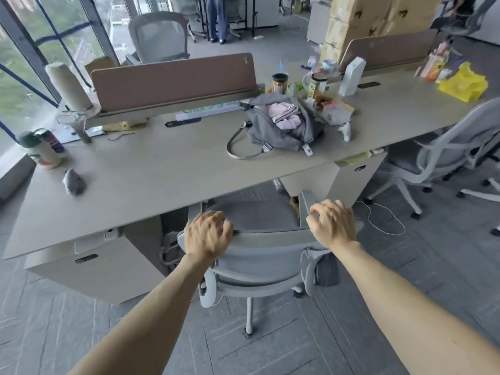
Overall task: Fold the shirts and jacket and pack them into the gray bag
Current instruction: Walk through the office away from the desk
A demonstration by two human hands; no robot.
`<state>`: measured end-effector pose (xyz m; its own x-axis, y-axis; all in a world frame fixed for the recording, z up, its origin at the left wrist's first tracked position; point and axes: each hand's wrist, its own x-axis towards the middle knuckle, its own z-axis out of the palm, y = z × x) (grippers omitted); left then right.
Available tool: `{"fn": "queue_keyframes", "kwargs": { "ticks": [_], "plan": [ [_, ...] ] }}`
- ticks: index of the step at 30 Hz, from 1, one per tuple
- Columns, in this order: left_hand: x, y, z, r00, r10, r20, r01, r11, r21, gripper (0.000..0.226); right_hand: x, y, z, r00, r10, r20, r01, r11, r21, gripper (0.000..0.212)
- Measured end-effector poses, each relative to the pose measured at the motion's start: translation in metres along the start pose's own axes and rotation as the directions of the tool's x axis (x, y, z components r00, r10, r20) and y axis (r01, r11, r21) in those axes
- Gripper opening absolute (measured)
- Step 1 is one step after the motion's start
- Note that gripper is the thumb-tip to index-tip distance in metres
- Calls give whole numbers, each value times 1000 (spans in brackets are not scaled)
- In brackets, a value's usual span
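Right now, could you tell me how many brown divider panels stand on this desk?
2. One divider panel stands behind and left of the gray bag; the other stands farther right, in front of the cardboard boxes. More could lie outside the frame.

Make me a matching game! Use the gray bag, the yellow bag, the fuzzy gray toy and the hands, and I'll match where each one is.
Things:
1. gray bag
2. yellow bag
3. fuzzy gray toy
4. left hand and right hand

Places:
A. on the chair back
B. far right end of the desk
C. middle of the desk, open, pink clothes inside
D. left side of the desk

Pairs: 1-C, 2-B, 3-D, 4-A.
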<state>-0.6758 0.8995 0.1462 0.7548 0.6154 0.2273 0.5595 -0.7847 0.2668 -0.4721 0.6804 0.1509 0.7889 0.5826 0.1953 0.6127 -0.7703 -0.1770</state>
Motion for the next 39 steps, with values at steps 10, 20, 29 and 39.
{"fn": "queue_keyframes", "kwargs": {
  "ticks": [10, 20, 29, 39],
  "plan": [
    [79, 70, 44, 994, 7, -112, -17, 996, -85, 29, 101, 81, 0, 993, -121, -15, 122, 985, 120, 59],
    [150, 141, 84, 994, -105, 22, 106, 994, -16, 40, 205, 152, 8, 985, -172, 17, 169, 978, 125, 58],
    [205, 174, 100, 978, -209, -14, 207, 974, -94, 56, 282, 168, 13, 971, -235, 49, 228, 967, 118, 65],
    [224, 167, 107, 967, -236, -95, 224, 968, -116, 60, 305, 166, 24, 964, -261, 43, 257, 962, 94, 49]
  ]
}}
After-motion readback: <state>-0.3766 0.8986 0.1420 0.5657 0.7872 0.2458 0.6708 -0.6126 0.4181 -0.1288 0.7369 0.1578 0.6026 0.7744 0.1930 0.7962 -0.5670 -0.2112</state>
